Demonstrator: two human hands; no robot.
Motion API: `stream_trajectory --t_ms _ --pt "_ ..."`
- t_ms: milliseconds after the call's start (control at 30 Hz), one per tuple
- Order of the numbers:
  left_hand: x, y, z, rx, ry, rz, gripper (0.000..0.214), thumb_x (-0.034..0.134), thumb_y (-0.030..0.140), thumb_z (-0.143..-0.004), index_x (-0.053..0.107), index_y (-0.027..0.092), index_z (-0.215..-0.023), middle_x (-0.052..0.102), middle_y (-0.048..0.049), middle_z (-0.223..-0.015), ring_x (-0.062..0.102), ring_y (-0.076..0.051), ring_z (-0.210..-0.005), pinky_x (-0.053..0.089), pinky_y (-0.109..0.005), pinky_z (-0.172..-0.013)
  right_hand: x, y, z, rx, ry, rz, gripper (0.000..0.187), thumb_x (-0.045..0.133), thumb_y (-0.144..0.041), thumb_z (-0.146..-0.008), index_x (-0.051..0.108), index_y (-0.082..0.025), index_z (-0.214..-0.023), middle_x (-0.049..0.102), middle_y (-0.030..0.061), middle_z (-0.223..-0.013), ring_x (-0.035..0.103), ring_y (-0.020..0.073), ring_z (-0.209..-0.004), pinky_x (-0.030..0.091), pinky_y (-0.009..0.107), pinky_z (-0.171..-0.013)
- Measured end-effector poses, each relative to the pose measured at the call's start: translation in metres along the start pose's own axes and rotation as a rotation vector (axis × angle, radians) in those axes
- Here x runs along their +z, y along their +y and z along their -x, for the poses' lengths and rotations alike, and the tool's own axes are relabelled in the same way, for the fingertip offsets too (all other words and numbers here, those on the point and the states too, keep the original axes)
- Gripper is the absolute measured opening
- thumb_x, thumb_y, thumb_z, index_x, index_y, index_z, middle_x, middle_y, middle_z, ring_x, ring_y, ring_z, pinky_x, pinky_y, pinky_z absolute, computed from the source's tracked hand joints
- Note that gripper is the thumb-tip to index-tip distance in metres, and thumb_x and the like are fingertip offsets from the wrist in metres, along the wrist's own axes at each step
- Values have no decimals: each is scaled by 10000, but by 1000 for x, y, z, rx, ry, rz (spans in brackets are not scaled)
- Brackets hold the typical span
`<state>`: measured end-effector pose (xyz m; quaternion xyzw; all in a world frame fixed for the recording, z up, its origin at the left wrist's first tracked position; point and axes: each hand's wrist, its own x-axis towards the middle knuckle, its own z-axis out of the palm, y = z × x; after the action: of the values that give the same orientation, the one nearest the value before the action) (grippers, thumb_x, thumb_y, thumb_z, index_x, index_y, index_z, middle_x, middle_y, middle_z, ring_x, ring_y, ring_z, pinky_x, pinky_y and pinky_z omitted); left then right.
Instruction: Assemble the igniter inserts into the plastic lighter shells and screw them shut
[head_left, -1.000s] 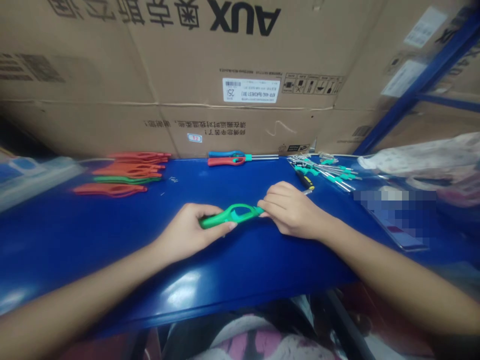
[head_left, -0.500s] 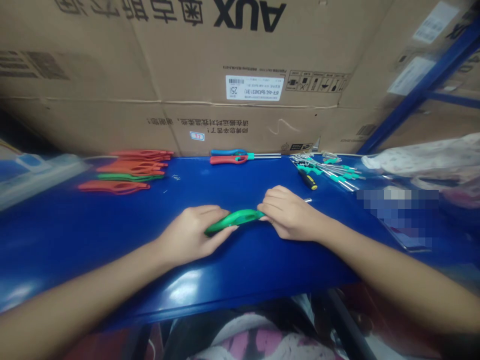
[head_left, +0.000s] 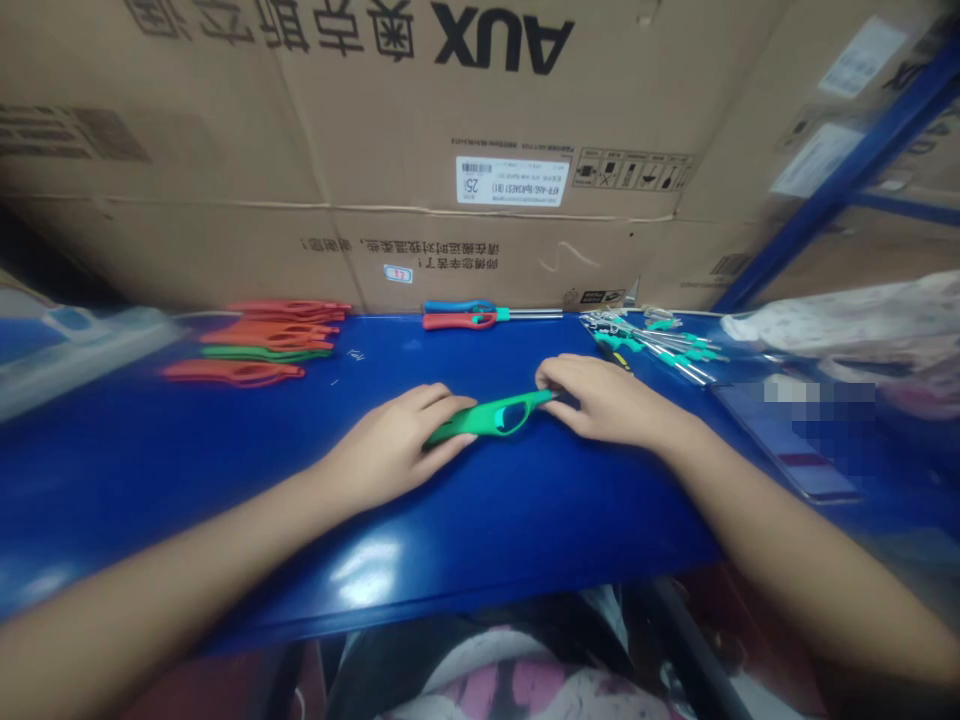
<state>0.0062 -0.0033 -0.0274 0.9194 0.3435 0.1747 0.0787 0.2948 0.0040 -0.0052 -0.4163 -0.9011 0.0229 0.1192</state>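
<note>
A green lighter handle (head_left: 487, 420) with an oval trigger opening is held above the blue table, turned so its opening faces me. My left hand (head_left: 405, 435) is closed around its left end, thumb below and fingers on top. At the narrow right end, my right hand (head_left: 600, 395) is closed with curled fingers, which hide that tip and whatever lies inside the grip. Just behind the right hand lies a black-and-yellow screwdriver (head_left: 617, 358), partly covered by it.
Orange handles (head_left: 232, 373) and a green one (head_left: 266, 353) lie at the left. Blue (head_left: 457, 306) and red (head_left: 457, 321) long lighters rest by the cardboard (head_left: 405, 220). Metal-tube parts with teal pieces (head_left: 667, 345) are piled at right, near a phone-like flat object (head_left: 795, 450).
The green handle has turned so its trigger opening shows more plainly. My right hand has risen slightly to the right, covering more of the screwdriver; a metal tip beyond it no longer shows.
</note>
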Motion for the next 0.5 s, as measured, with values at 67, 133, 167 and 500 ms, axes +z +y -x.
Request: stream_trajectory --t_ms 67,133,167,500 --pt "2 -2 1 -4 -23 -21 383 483 415 -1011 590 209 -1316 638 -80 -1147 632 -231 -1023 544 -357 -877 1 5 1 34 -57 -17 75 587 -246 -926 541 -190 -906 592 38 -849 537 187 -783 368 286 -665" --pt "3 -4 2 -8 -33 -45 389 494 410 -1004 594 211 -1323 634 -86 -1169 622 -244 -1052 545 -375 -895 2 8 1 32 -138 -96 114 587 -284 -932 543 -193 -880 588 31 -840 531 173 -762 375 275 -657" --pt "3 -5 2 -12 -34 -57 393 504 412 -998 598 208 -1321 632 -90 -1179 617 -252 -1066 544 -386 -906 3 10 1 28 -178 -147 147 601 -322 -930 549 -194 -878 589 27 -842 530 167 -752 383 271 -655" --pt "-1 -13 1 -55 -24 82 315 635 363 -917 695 156 -1148 665 -96 -1051 664 -215 -897 572 -352 -817 -4 44 9 594 -56 248 435 554 -479 -932 558 -127 -1186 548 227 -1208 598 361 -1086 468 454 -905"
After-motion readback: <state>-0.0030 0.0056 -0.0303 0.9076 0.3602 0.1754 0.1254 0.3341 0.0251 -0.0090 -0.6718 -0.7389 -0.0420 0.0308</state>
